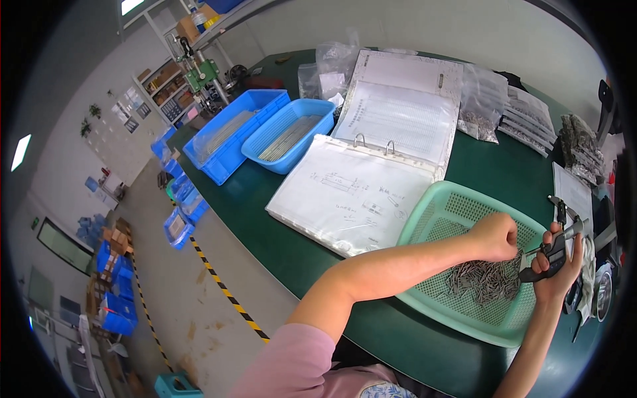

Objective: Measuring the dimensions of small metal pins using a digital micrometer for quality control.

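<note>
My right hand (561, 273) is wrapped round a dark micrometer (552, 257) with a silver end, held over the right edge of a pale green mesh basket (424, 215). My left hand (494, 237) reaches across above the basket, its fingers curled closed close to the micrometer. Whatever those fingers pinch is hidden. A thin metal piece shows between the two hands, but I cannot tell whether it is a pin or part of the micrometer. Many small grey metal pins (481, 284) lie heaped in the basket below my hands.
An open ring binder (352, 192) with drawings lies left of the basket. Farther left stand a light blue basket (269, 164) of metal rods and a blue crate (222, 174). Bags of parts (479, 99) lie at the back. A caliper (561, 211) and papers sit beyond my right hand.
</note>
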